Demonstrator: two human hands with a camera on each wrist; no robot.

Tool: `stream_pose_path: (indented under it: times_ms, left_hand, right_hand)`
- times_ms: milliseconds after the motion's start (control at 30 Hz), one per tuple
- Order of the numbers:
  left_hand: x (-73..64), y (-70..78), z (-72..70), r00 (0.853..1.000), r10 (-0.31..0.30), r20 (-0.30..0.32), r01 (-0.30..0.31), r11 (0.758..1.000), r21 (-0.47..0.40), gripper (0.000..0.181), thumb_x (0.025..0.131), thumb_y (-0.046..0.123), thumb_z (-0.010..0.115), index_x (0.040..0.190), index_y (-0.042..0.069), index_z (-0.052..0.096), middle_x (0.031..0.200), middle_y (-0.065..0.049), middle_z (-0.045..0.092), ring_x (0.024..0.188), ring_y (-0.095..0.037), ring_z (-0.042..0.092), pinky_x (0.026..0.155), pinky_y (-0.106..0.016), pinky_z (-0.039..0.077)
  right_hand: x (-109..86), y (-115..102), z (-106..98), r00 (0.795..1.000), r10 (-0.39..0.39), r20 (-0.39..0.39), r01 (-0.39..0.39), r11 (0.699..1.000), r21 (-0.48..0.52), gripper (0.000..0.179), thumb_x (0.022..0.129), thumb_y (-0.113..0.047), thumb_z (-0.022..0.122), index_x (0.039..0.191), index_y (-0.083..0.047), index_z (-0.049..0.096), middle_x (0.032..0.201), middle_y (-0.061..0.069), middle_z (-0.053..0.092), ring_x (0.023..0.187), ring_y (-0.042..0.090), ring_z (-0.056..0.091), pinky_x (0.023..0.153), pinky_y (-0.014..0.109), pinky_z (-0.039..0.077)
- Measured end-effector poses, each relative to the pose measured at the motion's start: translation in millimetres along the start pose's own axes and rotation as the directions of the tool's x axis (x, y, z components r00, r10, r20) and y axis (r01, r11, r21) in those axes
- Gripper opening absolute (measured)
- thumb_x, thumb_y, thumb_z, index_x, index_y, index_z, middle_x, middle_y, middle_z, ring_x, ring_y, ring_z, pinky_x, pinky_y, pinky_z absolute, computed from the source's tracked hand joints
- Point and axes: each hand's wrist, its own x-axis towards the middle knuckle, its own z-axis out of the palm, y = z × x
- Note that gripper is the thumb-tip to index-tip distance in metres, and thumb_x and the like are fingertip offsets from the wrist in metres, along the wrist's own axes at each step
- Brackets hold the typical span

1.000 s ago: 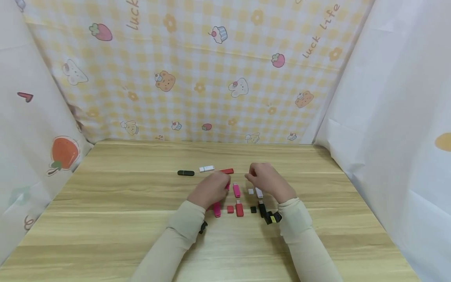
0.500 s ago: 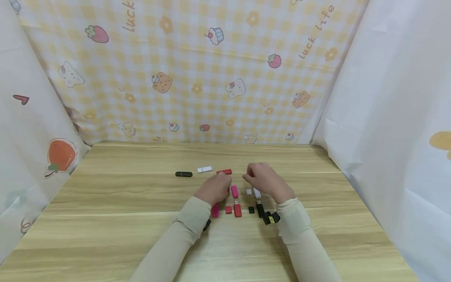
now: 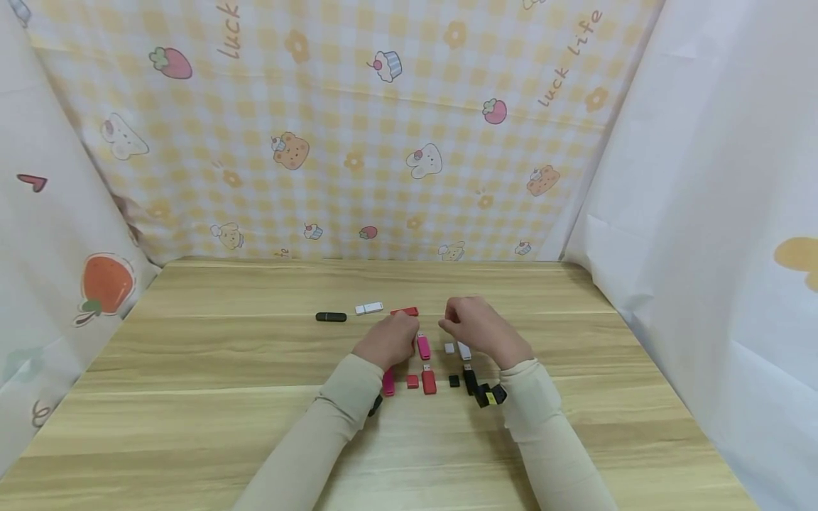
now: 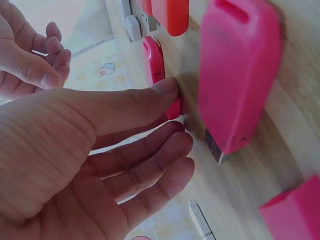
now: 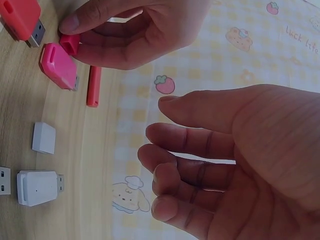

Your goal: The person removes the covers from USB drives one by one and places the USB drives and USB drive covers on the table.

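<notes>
My left hand (image 3: pixel 390 339) pinches a small pink-red USB cap (image 5: pixel 69 44) between thumb and fingers, low over the table. Right beside it lies an uncapped pink USB stick (image 3: pixel 424 348) with its metal plug pointing away. My right hand (image 3: pixel 478 328) hovers near a white cap (image 3: pixel 449 348) and an uncapped white USB stick (image 3: pixel 465 351); its fingers are loosely curled and hold nothing. In the left wrist view, a magenta USB stick (image 4: pixel 240 75) and its separate cap (image 4: pixel 295 212) lie close to the left fingers.
Nearer the front lie a red stick (image 3: pixel 429 382), a red cap (image 3: pixel 412 382), a black cap (image 3: pixel 454 381) and a black stick (image 3: pixel 470 380). Behind the hands, black (image 3: pixel 331 317), white (image 3: pixel 368 309) and red (image 3: pixel 405 311) sticks form a row. A patterned curtain (image 3: pixel 358 106) closes off the back.
The left hand has shifted slightly right with the cap, closer to the pink stick. The right hand stays nearly still. The head view has turned a little to the right.
</notes>
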Motion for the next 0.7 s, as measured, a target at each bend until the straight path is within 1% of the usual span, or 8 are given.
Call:
stream_pose_path:
  times_ms: [167,267,367,433,533,633,700]
  left_hand:
    - [-0.6,-0.1,-0.1,1.000,0.011,-0.003,-0.011,1.000,0.011,0.012,0.096,-0.006,0.072,0.088,0.003,0.071,0.075,-0.005,0.058,0.063,-0.016,0.051,0.060,-0.026,0.043]
    - [-1.7,-0.5,-1.8,1.000,0.017,0.004,-0.017,1.000,-0.006,0.015,0.095,-0.007,0.071,0.084,0.004,0.070,0.072,-0.004,0.056,0.061,-0.016,0.050,0.058,-0.025,0.042]
    - [-3.1,-2.5,-5.5,1.000,0.006,0.014,-0.006,0.999,-0.036,0.018,0.096,-0.004,0.072,0.082,0.005,0.068,0.072,-0.004,0.055,0.061,-0.015,0.050,0.057,-0.024,0.042]
    - [-3.9,-5.5,-9.7,1.000,-0.005,0.014,0.005,0.999,-0.043,0.018,0.098,-0.003,0.071,0.081,0.005,0.068,0.073,-0.004,0.056,0.062,-0.015,0.051,0.058,-0.024,0.043]
    - [-6.2,-11.6,-18.9,1.000,-0.027,0.003,0.027,0.999,-0.043,0.014,0.101,-0.001,0.067,0.088,0.005,0.069,0.082,-0.005,0.061,0.069,-0.016,0.054,0.064,-0.028,0.049]
    - [-9.1,-18.2,-29.8,0.999,-0.028,-0.029,0.027,0.999,-0.019,0.011,0.101,-0.004,0.062,0.097,0.004,0.070,0.092,-0.008,0.066,0.079,-0.019,0.058,0.075,-0.035,0.055]
    - [-10.0,-22.3,-36.1,0.999,-0.029,-0.046,0.028,1.000,-0.004,0.011,0.102,-0.004,0.061,0.102,0.003,0.070,0.097,-0.009,0.067,0.086,-0.021,0.059,0.082,-0.038,0.057]
  right_hand:
    - [-0.3,0,0,1.000,-0.003,0.002,0.003,1.000,-0.006,0.017,0.106,-0.017,0.070,0.093,-0.006,0.070,0.080,0.004,0.066,0.069,0.015,0.056,0.062,0.027,0.049]
    - [-0.4,1,0,1.000,-0.005,0.004,0.005,1.000,-0.004,0.017,0.106,-0.017,0.070,0.094,-0.006,0.070,0.080,0.003,0.066,0.069,0.015,0.056,0.062,0.027,0.049]
    - [-0.3,3,0,1.000,-0.003,0.008,0.003,1.000,-0.003,0.017,0.107,-0.018,0.069,0.094,-0.007,0.070,0.079,0.003,0.066,0.068,0.014,0.056,0.062,0.027,0.048]
    - [-0.4,4,-1,1.000,0.001,0.010,-0.001,1.000,-0.002,0.017,0.107,-0.018,0.069,0.094,-0.007,0.070,0.079,0.003,0.065,0.068,0.014,0.056,0.062,0.027,0.048]
    - [-0.5,5,-2,1.000,0.005,0.011,-0.005,1.000,0.000,0.017,0.107,-0.018,0.069,0.095,-0.006,0.070,0.080,0.003,0.066,0.069,0.015,0.056,0.063,0.028,0.048]
    - [-0.6,6,-3,1.000,0.007,0.013,-0.007,1.000,0.002,0.017,0.107,-0.018,0.069,0.096,-0.006,0.070,0.081,0.003,0.066,0.070,0.015,0.056,0.063,0.028,0.049]
    - [-0.5,6,-3,1.000,0.005,0.015,-0.005,1.000,0.001,0.017,0.107,-0.018,0.069,0.096,-0.006,0.070,0.081,0.003,0.066,0.070,0.015,0.056,0.064,0.028,0.049]
